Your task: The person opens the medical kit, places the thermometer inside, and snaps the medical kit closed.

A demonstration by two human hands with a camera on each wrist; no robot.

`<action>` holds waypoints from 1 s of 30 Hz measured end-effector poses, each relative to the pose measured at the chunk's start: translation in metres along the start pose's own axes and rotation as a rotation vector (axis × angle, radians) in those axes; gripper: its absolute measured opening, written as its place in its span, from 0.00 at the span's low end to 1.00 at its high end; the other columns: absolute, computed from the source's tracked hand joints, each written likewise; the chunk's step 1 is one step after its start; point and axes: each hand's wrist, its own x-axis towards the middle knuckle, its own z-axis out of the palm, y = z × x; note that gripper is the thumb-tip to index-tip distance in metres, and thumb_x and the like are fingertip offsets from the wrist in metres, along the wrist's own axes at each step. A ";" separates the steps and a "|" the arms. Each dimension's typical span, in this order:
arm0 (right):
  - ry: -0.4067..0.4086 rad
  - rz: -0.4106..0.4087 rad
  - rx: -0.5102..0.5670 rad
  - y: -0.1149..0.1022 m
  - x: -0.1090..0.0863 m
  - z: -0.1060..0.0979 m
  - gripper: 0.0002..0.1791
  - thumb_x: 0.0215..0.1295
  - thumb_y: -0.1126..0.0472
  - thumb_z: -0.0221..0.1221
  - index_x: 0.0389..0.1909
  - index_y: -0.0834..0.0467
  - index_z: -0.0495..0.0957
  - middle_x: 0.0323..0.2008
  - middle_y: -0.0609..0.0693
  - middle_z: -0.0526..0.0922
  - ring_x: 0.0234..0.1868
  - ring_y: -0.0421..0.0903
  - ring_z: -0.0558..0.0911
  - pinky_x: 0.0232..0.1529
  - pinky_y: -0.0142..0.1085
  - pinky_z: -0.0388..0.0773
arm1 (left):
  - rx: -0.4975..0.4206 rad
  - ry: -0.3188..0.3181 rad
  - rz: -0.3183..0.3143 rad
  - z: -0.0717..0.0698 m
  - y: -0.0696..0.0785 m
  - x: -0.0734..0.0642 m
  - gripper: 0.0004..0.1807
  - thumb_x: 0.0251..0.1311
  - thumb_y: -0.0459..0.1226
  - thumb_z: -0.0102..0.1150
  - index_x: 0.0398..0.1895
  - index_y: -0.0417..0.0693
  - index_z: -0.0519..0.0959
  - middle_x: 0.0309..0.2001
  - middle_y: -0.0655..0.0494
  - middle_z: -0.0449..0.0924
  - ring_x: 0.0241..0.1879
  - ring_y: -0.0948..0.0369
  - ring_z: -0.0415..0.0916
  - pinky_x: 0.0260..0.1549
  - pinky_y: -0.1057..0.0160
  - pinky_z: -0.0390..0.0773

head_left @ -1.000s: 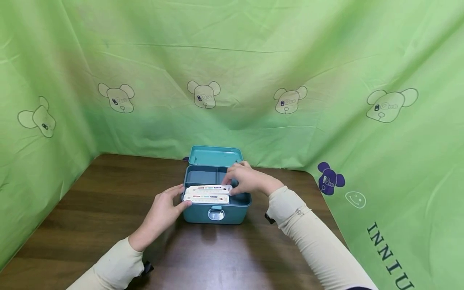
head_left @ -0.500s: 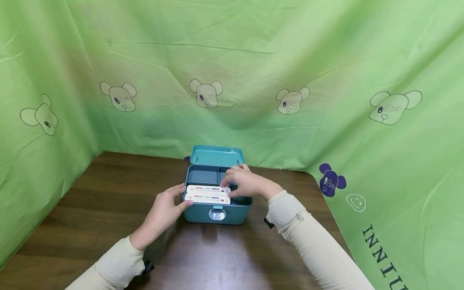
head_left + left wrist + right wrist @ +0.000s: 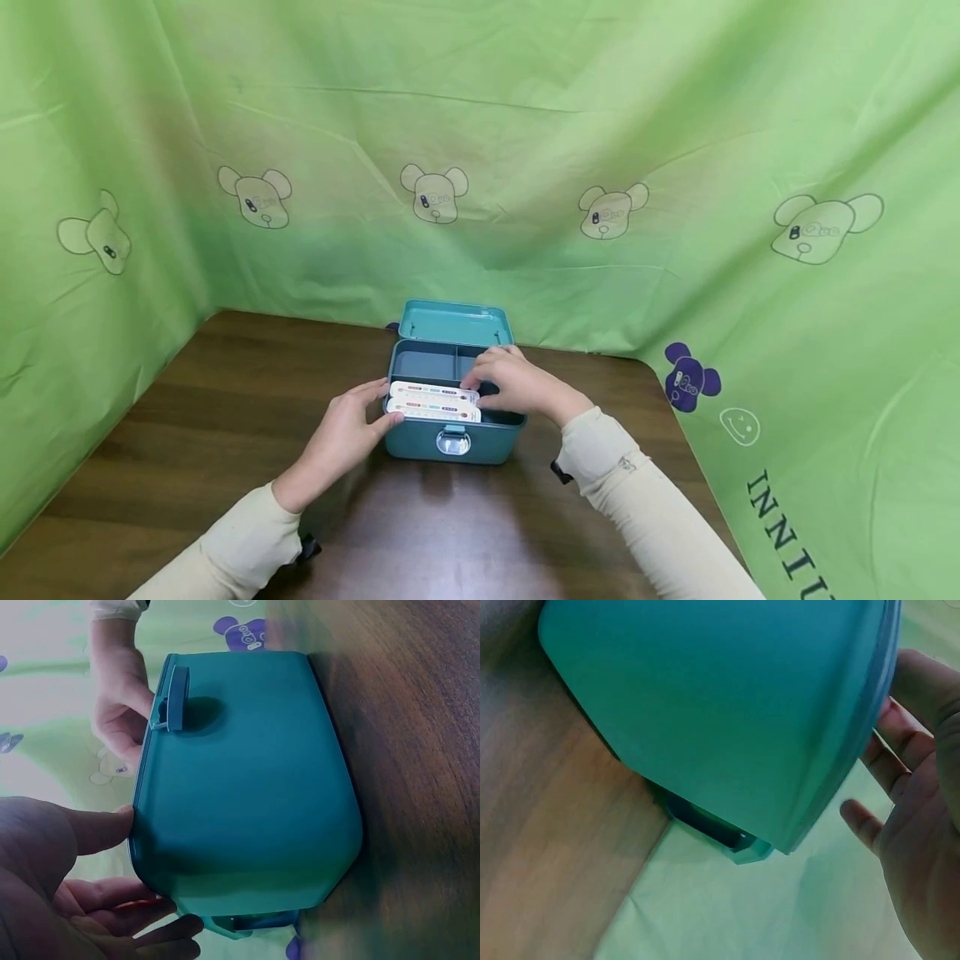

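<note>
A teal storage box (image 3: 420, 442) stands on the table with its lid (image 3: 456, 323) raised at the back and a silvery clasp on its front. Two long white strips (image 3: 432, 408) with small coloured print lie side by side in its front left part. My left hand (image 3: 341, 437) holds the box's left front corner, thumb at the front rim and fingers along the side; the left wrist view shows this thumb (image 3: 101, 829) at the rim. Inside the box, my right hand (image 3: 525, 387) pinches the right end of the rear strip; its fingertips are partly hidden behind the wall in the right wrist view.
The box's back part has a divider (image 3: 457, 362) making two compartments. Brown wood table (image 3: 247, 392) surrounds the box. Green printed cloth (image 3: 525, 108) hangs behind and at both sides, close to the raised lid.
The rear strip, slanted and raised a second ago, has come to lie alongside the front one. My right hand stays at its end. My left hand keeps its place; the view has shifted slightly.
</note>
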 end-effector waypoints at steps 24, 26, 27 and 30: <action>0.364 0.196 0.337 0.039 -0.019 0.006 0.15 0.69 0.59 0.66 0.55 0.56 0.84 0.51 0.49 0.84 0.57 0.50 0.77 0.61 0.52 0.75 | -0.225 -0.059 -0.093 -0.030 -0.034 0.065 0.27 0.72 0.48 0.60 0.67 0.42 0.77 0.65 0.43 0.78 0.64 0.47 0.74 0.61 0.45 0.77; 0.384 0.224 0.374 0.045 -0.019 0.010 0.15 0.70 0.59 0.65 0.56 0.56 0.84 0.51 0.50 0.83 0.57 0.50 0.77 0.62 0.52 0.74 | -0.257 -0.048 -0.100 -0.029 -0.037 0.074 0.28 0.72 0.49 0.60 0.68 0.42 0.76 0.65 0.43 0.77 0.65 0.47 0.73 0.63 0.45 0.75; 0.394 0.237 0.393 0.048 -0.019 0.011 0.15 0.71 0.59 0.65 0.55 0.56 0.84 0.52 0.51 0.83 0.57 0.50 0.77 0.63 0.52 0.74 | -0.271 -0.044 -0.105 -0.028 -0.038 0.078 0.28 0.72 0.49 0.60 0.68 0.42 0.76 0.66 0.43 0.77 0.66 0.47 0.73 0.64 0.45 0.75; 0.434 0.276 0.443 0.058 -0.019 0.016 0.14 0.72 0.60 0.64 0.55 0.58 0.84 0.52 0.53 0.83 0.57 0.52 0.78 0.65 0.54 0.73 | -0.316 -0.044 -0.112 -0.023 -0.041 0.092 0.29 0.72 0.49 0.60 0.69 0.42 0.75 0.67 0.43 0.75 0.68 0.47 0.71 0.66 0.44 0.72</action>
